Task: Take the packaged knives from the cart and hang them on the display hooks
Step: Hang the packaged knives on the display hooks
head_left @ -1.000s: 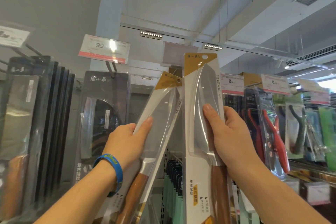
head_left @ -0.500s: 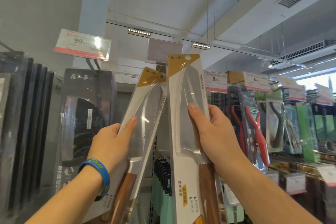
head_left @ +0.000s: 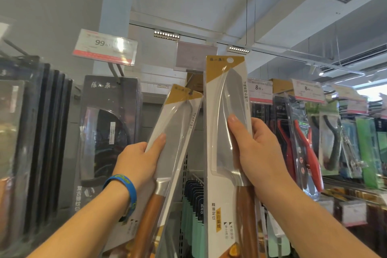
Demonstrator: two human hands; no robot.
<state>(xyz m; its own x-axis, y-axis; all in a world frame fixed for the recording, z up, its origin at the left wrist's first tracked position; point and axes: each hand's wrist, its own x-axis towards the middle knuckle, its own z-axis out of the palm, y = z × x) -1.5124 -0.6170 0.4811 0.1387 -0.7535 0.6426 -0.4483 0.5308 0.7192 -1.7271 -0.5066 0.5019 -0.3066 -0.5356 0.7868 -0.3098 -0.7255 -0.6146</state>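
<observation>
My right hand (head_left: 257,153) grips a packaged knife (head_left: 225,165) upright, white card with a gold top corner and a round hang hole near the top; the hole sits just right of the hook. My left hand (head_left: 139,161) holds a second, similar packaged knife (head_left: 177,132) tilted to the right; its gold top hangs on the display hook (head_left: 191,82) under a blank price tag (head_left: 195,55). Both knives have wooden handles low in the packs. The cart is out of view.
Black boxed knives (head_left: 109,132) hang at left under a "99" price tag (head_left: 104,47). More dark packs line the far left. Packaged red scissors (head_left: 301,146) and other tools hang to the right under "8" price tags. Teal and dark packs hang below centre.
The view has shifted slightly; both hands keep their grips. The right-hand pack has stayed raised beside the hook, and the left-hand pack stays hanging tilted.
</observation>
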